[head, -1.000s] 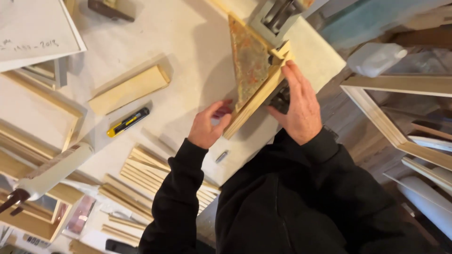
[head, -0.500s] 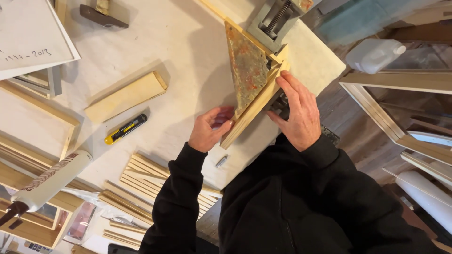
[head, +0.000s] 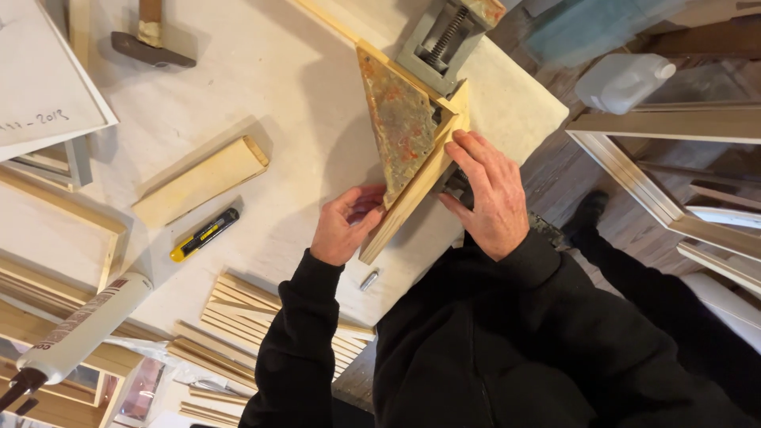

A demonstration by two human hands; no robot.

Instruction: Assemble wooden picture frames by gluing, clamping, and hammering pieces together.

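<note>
Since 0.5 s back: barely any change. Left hand [head: 346, 226] stays at the lower end of the wooden moulding strip [head: 412, 190], right hand [head: 490, 194] stays against the strip's outer edge near the corner; only the view seems to shift a little.

Now: strip sits in the grey corner clamp [head: 441, 40] on the white worktable [head: 261, 87], butted against the rusty triangular plate [head: 400, 131] and meeting a 2nd strip at the mitred corner.

Left hand: fingers curled, thumb and fingertips pinching the strip's free end. Right hand: fingers extended flat along the strip's outer face, palm over a dark part at the table edge; can't tell if it grips that part.

Handling, my read: strip is light, stiff, thin softwood. Won't flex much, but mitred tips chip easily and the joint could slip sideways under push. Best hold is mid-length on the flat faces, close to the clamp, not on the tips.

Around: yellow utility knife [head: 204, 235], loose wood block [head: 200, 181], hammer [head: 151, 43], adhesive cartridge [head: 79, 333], stack of strips [head: 254, 317].
</note>
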